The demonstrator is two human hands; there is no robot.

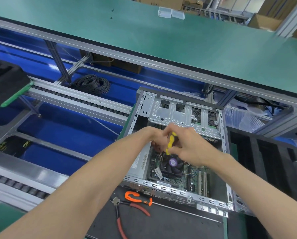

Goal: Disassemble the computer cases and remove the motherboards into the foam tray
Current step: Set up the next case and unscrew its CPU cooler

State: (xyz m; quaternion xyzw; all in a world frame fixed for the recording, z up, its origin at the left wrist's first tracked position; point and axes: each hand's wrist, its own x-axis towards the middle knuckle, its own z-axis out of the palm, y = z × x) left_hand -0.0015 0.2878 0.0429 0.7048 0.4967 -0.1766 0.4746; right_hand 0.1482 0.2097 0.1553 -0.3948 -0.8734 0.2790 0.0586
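Computer case (182,114), side panel off, lies open on the dark mat (161,225) with both hands reaching into it from the near side. Left of the fingers and well apart from them, a black foam tray (4,87) rests on the roller conveyor (71,100); a coil of black cable (92,84) lies between that tray and the case, on the blue floor below the rails. Left hand (153,135): fingers curled down just beside the upper part of a yellow-handled screwdriver (171,144); whether they pinch the handle or something beneath it cannot be told, as the fingertips are hidden. Right hand (191,145): fingers and thumb wrapped round the screwdriver handle, gripping it upright with the tip pointing down into the case. Motherboard (194,178): seated on the case floor, directly below and nearer than the fingers; its cooler fan (172,163) with a purple centre label sits just beneath the screwdriver's lower end. The drive bay bracket (178,111) lies beyond the fingers. Near of the case, below the left forearm, orange-handled pliers (137,198) and red-handled cutters (127,213) lie on the mat, touching one another. Right of the fingers, beside the case wall, stands a second black foam tray (265,161).
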